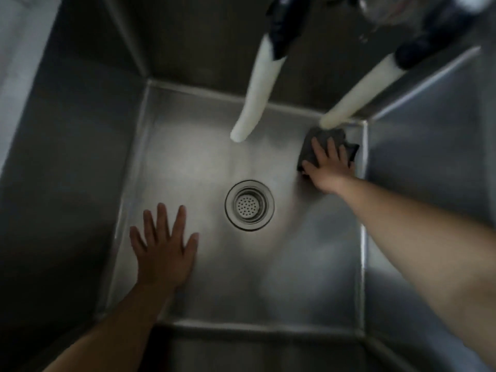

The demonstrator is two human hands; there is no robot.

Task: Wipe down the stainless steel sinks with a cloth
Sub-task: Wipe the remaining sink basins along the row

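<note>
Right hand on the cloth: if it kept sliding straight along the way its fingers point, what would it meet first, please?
Probably the sink's far right corner: the right hand presses the dark cloth close to it, beneath a white hose. Depth is unclear.

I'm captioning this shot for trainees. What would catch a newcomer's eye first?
Probably the two pale hoses hanging into the steel sink from the top. Next, the right hand pressing a dark cloth flat into the far right corner of the floor. The left hand lies spread near the front left, with the round drain between them.
</note>
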